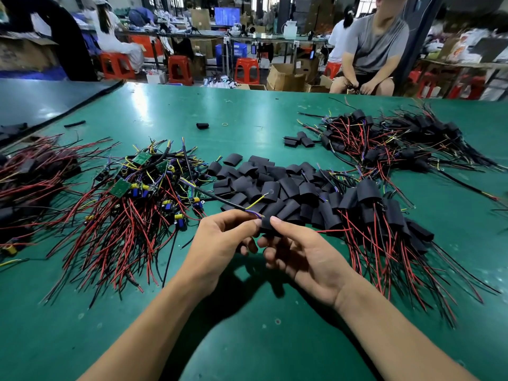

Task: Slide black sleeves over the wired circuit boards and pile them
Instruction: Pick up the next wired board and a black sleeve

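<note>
Two hands meet just above the green desk (247, 339). The left hand (220, 237) pinches the end of a black cable (220, 198) between thumb and forefinger, where thin yellow and purple wires fan out. The right hand (308, 257) pinches a single black sleeve (267, 224) between its thumb and curled fingers (268, 243), holding it right against those wire tips. The step in hand looks like threading: the wire ends are at the sleeve but not yet through it. The next move likely calls for gathering the loose wires so they enter the opening together, then drawing the sleeve along the cable toward its circuit board, which seems to lie among the bare green boards (137, 182) tangled to the left. The sleeve is a short, matte black tube, somewhat flattened, and probably soft. A heap of loose sleeves (275, 182) lies just beyond the hands, and sleeved boards (384, 215) trailing red and black wires are piled to the right.
</note>
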`<state>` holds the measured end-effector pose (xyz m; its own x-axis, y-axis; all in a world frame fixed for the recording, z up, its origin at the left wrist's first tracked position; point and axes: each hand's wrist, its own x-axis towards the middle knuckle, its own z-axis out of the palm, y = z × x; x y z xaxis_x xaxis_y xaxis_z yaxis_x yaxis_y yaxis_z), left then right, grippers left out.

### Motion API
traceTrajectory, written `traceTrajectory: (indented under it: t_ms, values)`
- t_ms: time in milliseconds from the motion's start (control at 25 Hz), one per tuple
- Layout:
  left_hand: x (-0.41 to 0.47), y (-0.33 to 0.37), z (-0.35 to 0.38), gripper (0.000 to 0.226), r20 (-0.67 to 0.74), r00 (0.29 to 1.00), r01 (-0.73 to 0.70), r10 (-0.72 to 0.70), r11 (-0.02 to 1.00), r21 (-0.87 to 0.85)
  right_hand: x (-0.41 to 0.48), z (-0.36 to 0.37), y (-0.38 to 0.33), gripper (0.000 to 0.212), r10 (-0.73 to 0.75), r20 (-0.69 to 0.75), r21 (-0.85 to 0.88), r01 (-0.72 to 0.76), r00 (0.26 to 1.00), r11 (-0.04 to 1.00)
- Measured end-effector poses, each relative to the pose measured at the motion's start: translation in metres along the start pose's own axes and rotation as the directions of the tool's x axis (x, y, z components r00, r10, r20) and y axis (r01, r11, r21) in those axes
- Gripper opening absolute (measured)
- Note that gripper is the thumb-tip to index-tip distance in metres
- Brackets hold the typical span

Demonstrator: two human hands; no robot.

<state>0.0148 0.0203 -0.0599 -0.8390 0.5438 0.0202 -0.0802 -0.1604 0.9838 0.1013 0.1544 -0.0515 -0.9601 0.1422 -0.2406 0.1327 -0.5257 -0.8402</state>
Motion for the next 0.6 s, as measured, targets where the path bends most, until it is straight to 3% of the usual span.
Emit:
traceTrajectory:
  t_ms: [80,160,280,400,480,600]
  values:
    - [0.001,0.002,-0.002,0.012,-0.003,1.000,0.010,-0.010,0.999,-0.039,0.000,0.002,-0.006,0.016,-0.021,-0.021,0.074,0.022,1.000,0.997]
    - [0.003,0.004,-0.007,0.012,-0.062,0.998,0.014,-0.017,0.998,-0.056,0.001,0.000,-0.015,0.017,-0.100,-0.134,0.268,0.133,0.986,0.954]
    - [0.006,0.002,-0.019,0.011,-0.202,0.976,-0.044,0.084,0.980,0.195,0.000,-0.017,-0.030,0.027,-0.163,-0.381,0.493,0.350,0.910,0.796]
    - [0.009,-0.003,-0.028,0.008,-0.266,0.938,-0.041,0.223,0.832,0.553,0.000,-0.031,-0.035,0.033,-0.141,-0.504,0.536,0.436,0.852,0.723]
    - [0.012,-0.006,-0.032,0.010,-0.313,0.925,0.008,0.216,0.811,0.585,0.001,-0.031,-0.034,0.033,-0.141,-0.502,0.513,0.425,0.853,0.746]
    - [0.015,-0.006,-0.034,0.045,-0.406,0.900,0.078,0.157,0.859,0.506,0.005,-0.033,-0.032,0.037,-0.123,-0.512,0.495,0.409,0.850,0.767]
